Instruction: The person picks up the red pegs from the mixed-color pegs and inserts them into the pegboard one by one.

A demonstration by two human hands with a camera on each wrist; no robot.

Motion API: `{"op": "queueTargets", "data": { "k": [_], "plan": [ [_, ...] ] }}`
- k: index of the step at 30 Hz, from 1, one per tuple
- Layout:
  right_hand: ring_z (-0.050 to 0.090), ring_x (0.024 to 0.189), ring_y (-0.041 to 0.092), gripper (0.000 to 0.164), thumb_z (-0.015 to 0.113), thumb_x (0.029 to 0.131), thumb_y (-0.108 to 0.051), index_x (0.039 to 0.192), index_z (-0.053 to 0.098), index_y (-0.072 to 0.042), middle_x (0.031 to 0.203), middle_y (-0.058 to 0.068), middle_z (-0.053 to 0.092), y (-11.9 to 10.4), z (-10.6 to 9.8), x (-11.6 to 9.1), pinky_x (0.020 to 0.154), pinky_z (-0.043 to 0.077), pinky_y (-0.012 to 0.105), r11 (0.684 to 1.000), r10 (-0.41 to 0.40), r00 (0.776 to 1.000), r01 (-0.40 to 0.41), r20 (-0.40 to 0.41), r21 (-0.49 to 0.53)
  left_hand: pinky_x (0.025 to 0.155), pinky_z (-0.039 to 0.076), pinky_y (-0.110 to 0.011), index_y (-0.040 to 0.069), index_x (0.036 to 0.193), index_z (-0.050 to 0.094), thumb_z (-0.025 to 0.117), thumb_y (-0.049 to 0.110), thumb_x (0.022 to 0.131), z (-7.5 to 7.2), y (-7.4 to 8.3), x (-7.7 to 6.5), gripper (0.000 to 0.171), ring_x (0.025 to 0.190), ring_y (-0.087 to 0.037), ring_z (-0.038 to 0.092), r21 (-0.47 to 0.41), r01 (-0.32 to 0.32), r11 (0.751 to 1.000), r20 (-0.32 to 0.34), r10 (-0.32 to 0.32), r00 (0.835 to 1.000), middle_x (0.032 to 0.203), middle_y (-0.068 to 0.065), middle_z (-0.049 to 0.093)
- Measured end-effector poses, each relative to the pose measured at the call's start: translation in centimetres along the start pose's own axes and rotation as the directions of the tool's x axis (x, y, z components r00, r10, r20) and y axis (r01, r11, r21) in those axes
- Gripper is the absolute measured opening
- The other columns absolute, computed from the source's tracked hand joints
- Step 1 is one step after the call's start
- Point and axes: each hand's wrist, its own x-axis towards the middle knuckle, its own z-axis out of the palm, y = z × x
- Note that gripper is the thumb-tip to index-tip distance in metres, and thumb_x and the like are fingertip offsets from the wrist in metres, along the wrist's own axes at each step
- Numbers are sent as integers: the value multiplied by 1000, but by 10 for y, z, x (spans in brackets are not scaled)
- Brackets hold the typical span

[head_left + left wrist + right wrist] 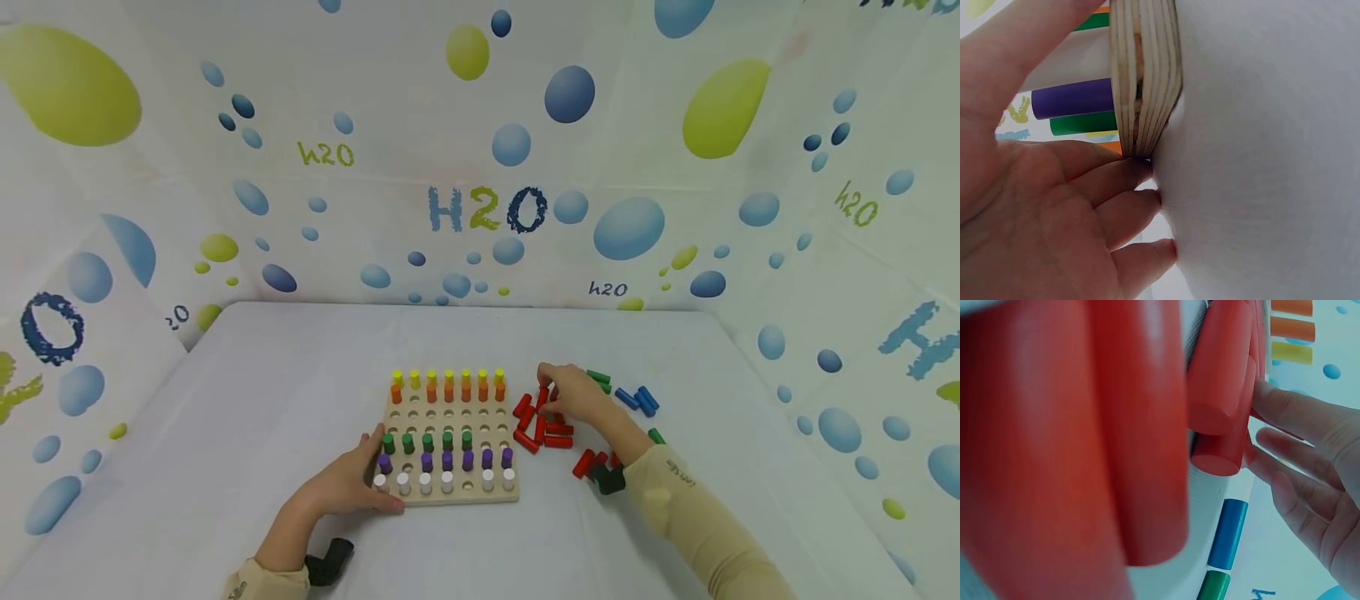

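Both arms are in pale beige long sleeves, the left sleeve (268, 582) and the right sleeve (697, 517), kinda wrinkly, with small dark lettering printed near each cuff, too tiny for me to read for sure. There's a black gadget at each wrist: the left gadget (330, 562) looks like a bent elbow with a rounded end, while the right gadget (607, 478) is more of a chunky block. Left hand (345, 479) and right hand (577, 393) are bare.
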Motion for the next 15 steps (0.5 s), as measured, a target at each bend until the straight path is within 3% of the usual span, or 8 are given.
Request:
{"op": "queueTargets", "data": {
  "k": [6,15],
  "plan": [
    [57,79,13,25,72,79,-12,96,54,-13,95,1,61,0,2,-1,70,51,26,1000,-3,1000,3,-4,10,101,17,-61,-6,143,10,85,37,59,0,1,-1,121,132,-47,13,-3,-3,1000,1,3,1000,143,-33,14],
    [55,73,14,18,70,81,-14,90,54,-14,82,-1,61,0,-2,-7,66,50,26,999,-44,997,46,-68,27,101,19,-61,-5,144,12,85,39,58,0,0,0,121,132,-46,14,8,1,1000,-3,0,1000,144,-32,15]
  ]
}}
